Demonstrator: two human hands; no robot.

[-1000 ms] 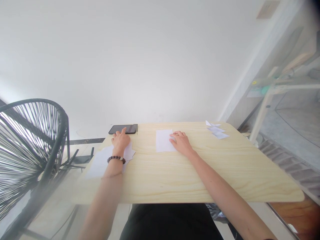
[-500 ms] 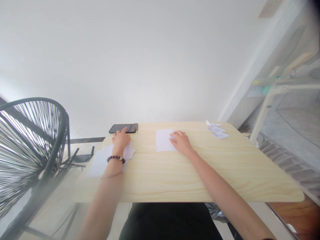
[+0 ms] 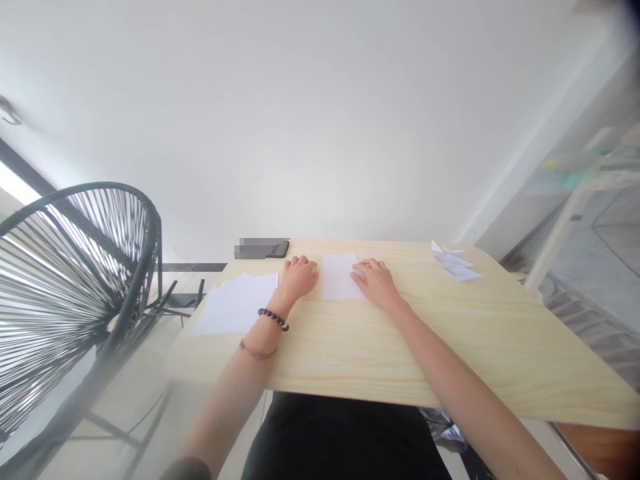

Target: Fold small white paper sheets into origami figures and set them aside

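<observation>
A white sheet of paper point(image 3: 339, 277) lies flat on the wooden table point(image 3: 345, 347) in front of me. On its right edge rests my right hand point(image 3: 375, 280), thumb apart from the loosely bent fingers, gripping nothing. My left hand point(image 3: 299, 277) is just left of the sheet, palm down, its fingers bent loosely and nothing visible in them. It wears a dark bead bracelet point(image 3: 273, 319) at the wrist. To its left spreads a pile of white papers point(image 3: 235, 303). Behind that lies a phone point(image 3: 280, 249), partly blurred out.
Several folded white paper pieces point(image 3: 455, 265) sit at the table's back right. A black corded chair point(image 3: 155, 247) stands left of the table. The white wall point(image 3: 320, 133) rises behind, and a light metal frame point(image 3: 560, 233) stands to the right.
My left hand has left the phone and moved right, to beside the sheet. My right hand keeps its place on the sheet's edge. The view has turned slightly left.
</observation>
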